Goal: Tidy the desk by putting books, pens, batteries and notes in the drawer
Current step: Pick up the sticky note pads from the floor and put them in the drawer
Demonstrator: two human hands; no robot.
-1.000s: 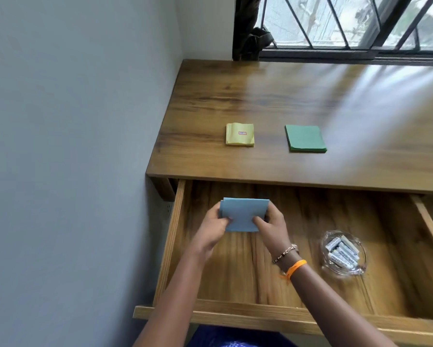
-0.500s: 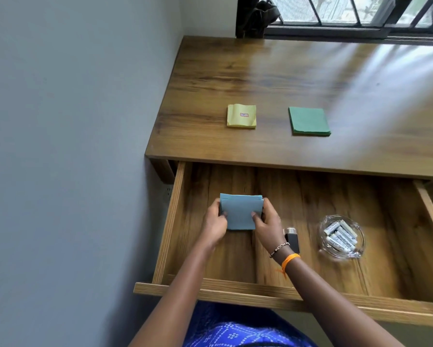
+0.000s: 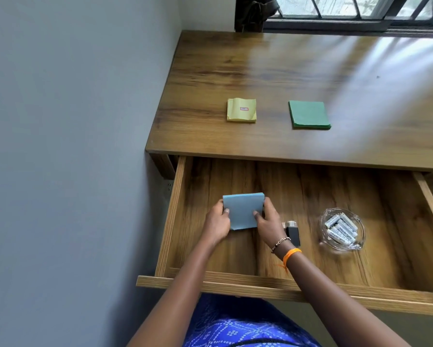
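Both hands hold the blue note pad (image 3: pixel 243 209) in the open drawer (image 3: pixel 171 221): left hand (image 3: pixel 218 224) and right hand (image 3: pixel 269 225) pinch its sides with curled fingers. A small black object (image 3: pixel 292 232) and a glass dish (image 3: pixel 343 230) of batteries (image 3: pixel 340 227) lie to the right. A yellow pad (image 3: pixel 241 113) and a green pad (image 3: pixel 308 118) lie on the desk (image 3: pixel 260 66).

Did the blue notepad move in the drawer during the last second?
Yes. The blue notepad, held by both hands, has come toward the drawer front, away from the desk edge, which it nearly touched before.
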